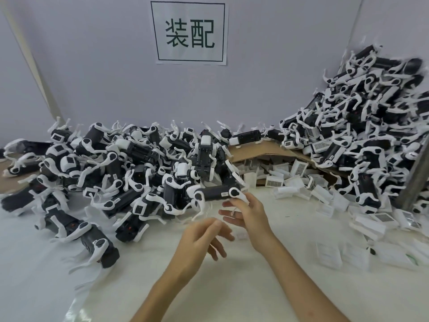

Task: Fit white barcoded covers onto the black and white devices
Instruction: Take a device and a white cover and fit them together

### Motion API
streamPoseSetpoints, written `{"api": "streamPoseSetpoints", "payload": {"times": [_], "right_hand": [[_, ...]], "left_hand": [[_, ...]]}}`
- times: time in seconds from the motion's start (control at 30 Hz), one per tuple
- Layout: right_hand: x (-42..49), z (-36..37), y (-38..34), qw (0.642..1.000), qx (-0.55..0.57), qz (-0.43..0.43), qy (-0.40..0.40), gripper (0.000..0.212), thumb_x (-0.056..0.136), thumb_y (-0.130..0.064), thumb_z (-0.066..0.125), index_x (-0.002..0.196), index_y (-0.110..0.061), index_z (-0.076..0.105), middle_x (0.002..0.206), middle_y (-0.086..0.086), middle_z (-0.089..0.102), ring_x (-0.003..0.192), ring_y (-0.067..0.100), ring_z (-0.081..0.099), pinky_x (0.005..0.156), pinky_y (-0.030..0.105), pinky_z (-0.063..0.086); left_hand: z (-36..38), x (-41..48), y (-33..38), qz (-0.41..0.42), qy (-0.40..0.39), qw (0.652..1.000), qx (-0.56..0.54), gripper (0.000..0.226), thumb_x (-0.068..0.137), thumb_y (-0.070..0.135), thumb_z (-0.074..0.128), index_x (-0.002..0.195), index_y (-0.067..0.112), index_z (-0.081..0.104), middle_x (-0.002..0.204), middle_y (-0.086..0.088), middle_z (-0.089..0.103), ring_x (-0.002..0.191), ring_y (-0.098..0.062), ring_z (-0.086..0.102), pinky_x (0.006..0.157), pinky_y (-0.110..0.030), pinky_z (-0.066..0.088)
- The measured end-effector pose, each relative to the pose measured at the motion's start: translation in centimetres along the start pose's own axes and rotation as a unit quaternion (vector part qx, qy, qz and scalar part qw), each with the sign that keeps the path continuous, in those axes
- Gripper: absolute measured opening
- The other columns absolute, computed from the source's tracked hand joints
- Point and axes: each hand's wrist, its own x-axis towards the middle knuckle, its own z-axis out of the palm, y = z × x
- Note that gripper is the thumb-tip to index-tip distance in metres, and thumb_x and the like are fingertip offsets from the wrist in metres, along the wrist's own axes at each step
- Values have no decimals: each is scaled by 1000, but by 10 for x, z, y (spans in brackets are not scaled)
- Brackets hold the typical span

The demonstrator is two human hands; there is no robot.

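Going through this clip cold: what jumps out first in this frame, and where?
Heaps of black and white devices sprawl across the back of the table, climbing highest at the right. A sign with two large characters hangs on the wall above, and centre front the right hand touches one device beside the left hand.

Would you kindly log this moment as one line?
Right hand: pinching device leg | left hand: open, empty | covers: loose, right of hands

Device pile (371, 112): cut off by right edge, upper part blurred. Barcoded covers (299, 168): print too small to be read.
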Motion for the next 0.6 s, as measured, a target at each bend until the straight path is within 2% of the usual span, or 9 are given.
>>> {"api": "streamPoseSetpoints", "payload": {"times": [0.1,0.13,0.2,0.33,0.4,0.47,0.5,0.53,0.6], "right_hand": [[-2,-2,-3,997,26,-11,-77,31,94,-8,61,126,-6,58,114,18,72,100,35,73,83,38,58],[-2,-3,-2,993,14,-18,-115,38,91,-9,65,128,-7,57,119,17,70,107,33,70,92,39,54],[-3,-4,0,978,-52,-44,-195,50,82,-13,70,131,-13,58,126,9,67,119,24,63,105,41,44],[-1,-12,-6,929,-89,-44,-357,54,90,-17,64,142,-21,52,141,-1,58,134,19,52,107,38,46],[2,-19,-11,951,-74,-52,-297,43,89,-27,64,132,-24,62,134,-2,64,128,18,57,100,32,51],[8,-27,-8,983,-122,-87,-104,25,86,-24,71,110,-24,72,114,-6,73,114,15,65,91,27,55],[13,-34,-4,974,-199,-110,6,21,84,-20,75,105,-26,72,108,-10,73,110,14,65,91,28,54],[17,-41,0,942,-303,-115,82,24,83,-18,77,104,-28,70,108,-12,70,109,14,63,93,31,52],[21,-54,8,882,-454,-60,110,32,82,-24,77,112,-28,67,114,-10,62,113,15,57,98,37,46]], "left_hand": [[4,2,-5,-98,-33,995,-17,52,93,69,47,138,42,46,127,5,63,90,-20,74,72,-34,57],[5,4,-6,-95,-14,995,-29,54,91,71,43,138,44,43,131,7,60,94,-18,73,74,-32,59],[4,7,-6,-73,48,995,-57,53,92,70,38,134,40,51,129,5,64,98,-16,72,74,-30,57],[-4,12,-6,-58,182,973,-131,63,89,63,39,130,21,62,116,-4,72,93,-20,66,74,-34,51],[-7,12,-5,-57,234,955,-171,63,84,62,48,123,16,63,105,-5,71,84,-17,65,73,-35,47],[-8,12,-4,-44,252,951,-177,51,83,57,55,110,15,64,91,-3,71,76,-14,67,65,-31,47],[-8,12,-4,-35,245,954,-168,44,84,54,57,106,16,64,88,-1,71,75,-14,68,62,-29,48],[-7,11,-4,-25,230,960,-155,38,87,52,61,104,18,64,86,2,72,74,-15,68,60,-28,49],[-4,10,-5,-17,193,973,-126,33,90,50,65,104,19,65,83,6,72,73,-16,67,60,-26,50]]}}
